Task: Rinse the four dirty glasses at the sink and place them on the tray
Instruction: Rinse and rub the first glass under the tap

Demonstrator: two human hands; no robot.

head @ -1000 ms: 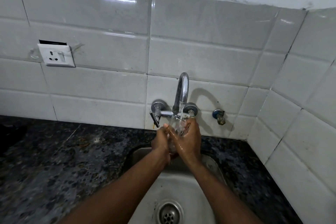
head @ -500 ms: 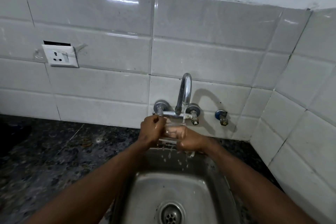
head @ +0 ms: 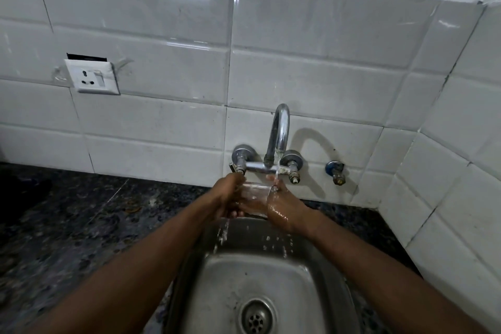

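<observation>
A clear glass point(head: 254, 194) lies sideways between both hands, under the stream from the chrome faucet point(head: 279, 133). My left hand point(head: 226, 195) grips its left end and my right hand point(head: 283, 207), wet and shiny, grips its right end. Water runs over the glass and pours off it into the steel sink point(head: 217, 274) below. Much of the glass is hidden by my fingers. No other glasses and no tray are in view.
A dark speckled stone counter point(head: 81, 225) spreads to the left of the sink and a narrow strip runs to its right. White tiled walls meet in a corner on the right. A wall socket point(head: 93, 77) sits at the left, a small blue tap valve point(head: 335, 171) right of the faucet.
The glass was held upright under the stream, then turned onto its side between both hands. Water now spills from it into the sink. The camera tilted down, showing more of the basin.
</observation>
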